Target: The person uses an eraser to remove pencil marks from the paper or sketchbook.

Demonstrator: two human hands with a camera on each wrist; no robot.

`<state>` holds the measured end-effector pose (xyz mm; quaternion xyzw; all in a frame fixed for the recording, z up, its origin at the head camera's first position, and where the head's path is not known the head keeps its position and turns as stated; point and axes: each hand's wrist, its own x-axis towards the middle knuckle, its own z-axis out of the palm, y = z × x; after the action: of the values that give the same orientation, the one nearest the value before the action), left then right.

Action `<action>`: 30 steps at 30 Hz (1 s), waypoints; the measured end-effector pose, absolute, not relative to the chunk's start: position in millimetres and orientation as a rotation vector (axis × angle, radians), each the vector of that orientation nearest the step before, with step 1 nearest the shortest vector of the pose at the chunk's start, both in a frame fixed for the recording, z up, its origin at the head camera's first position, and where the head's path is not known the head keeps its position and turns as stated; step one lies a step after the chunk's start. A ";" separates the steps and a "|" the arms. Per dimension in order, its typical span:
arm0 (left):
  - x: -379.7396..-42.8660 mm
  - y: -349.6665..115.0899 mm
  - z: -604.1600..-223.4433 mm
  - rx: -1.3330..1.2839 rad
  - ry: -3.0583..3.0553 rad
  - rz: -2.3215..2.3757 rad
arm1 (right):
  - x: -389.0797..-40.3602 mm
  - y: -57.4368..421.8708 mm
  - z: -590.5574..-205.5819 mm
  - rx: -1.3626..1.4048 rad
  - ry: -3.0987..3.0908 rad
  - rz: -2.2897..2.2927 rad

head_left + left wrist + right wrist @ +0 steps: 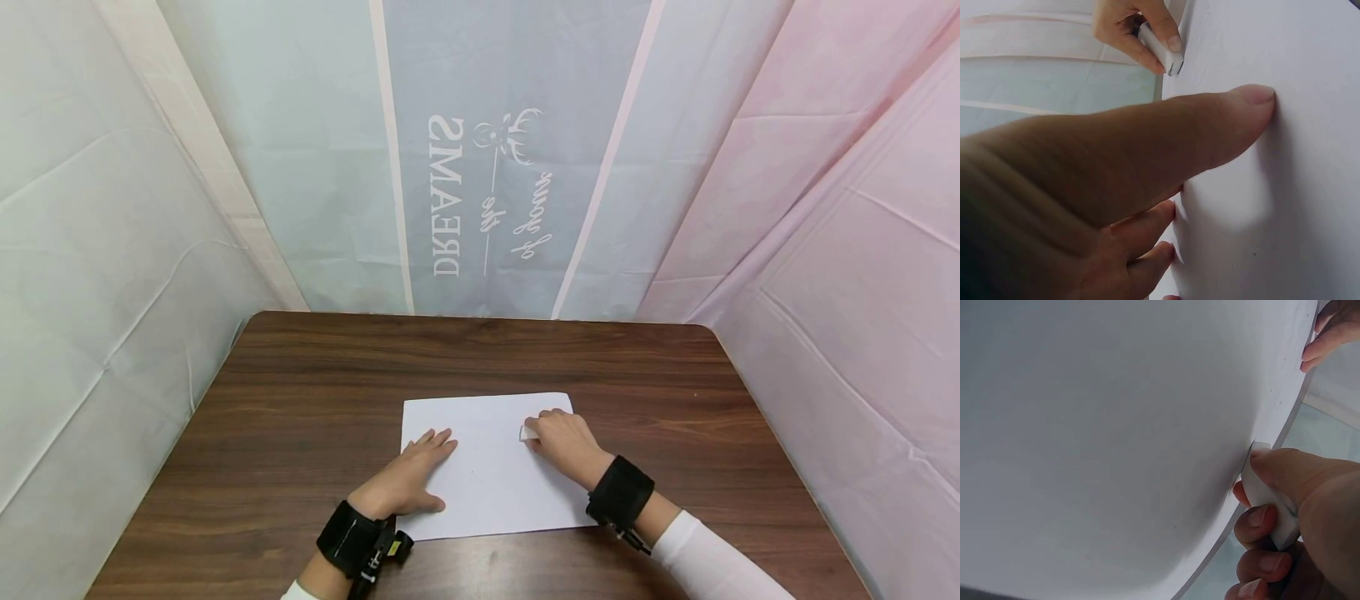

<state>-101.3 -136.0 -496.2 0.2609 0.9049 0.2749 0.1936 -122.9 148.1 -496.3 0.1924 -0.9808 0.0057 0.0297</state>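
A white sheet of paper (pixel 502 475) lies flat on the wooden table, with a few tiny dark specks on it. My left hand (pixel 412 475) rests spread over the sheet's left side; in the left wrist view its thumb (pixel 1229 122) stretches straight across the paper. Near the upper right corner, my right hand (pixel 566 442) grips a small white block eraser (pixel 1266 490) between thumb and curled fingers. One end of the eraser meets the sheet, and the palm hides its other end.
Brown wood-grain table (pixel 322 367) surrounds the sheet. Pale fabric curtains stand along the back and both sides, the back one (pixel 510 167) with mirrored lettering. Black straps with small cameras wrap both wrists, the left strap (pixel 351 537) close to the sheet's lower left corner.
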 end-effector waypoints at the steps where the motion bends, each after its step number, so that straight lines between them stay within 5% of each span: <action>1: -101.4 -135.9 -496.1 0.731 2.538 0.774 | -123.0 148.0 -496.3 0.593 -3.025 0.018; 30: -102.1 -135.0 -497.0 0.715 2.535 0.774 | -122.4 139.4 -493.3 0.689 -2.926 0.072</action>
<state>-102.1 -135.0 -497.0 0.2555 0.9053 0.2764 0.1968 -122.4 139.4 -493.3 0.2285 -0.9709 0.0240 0.0674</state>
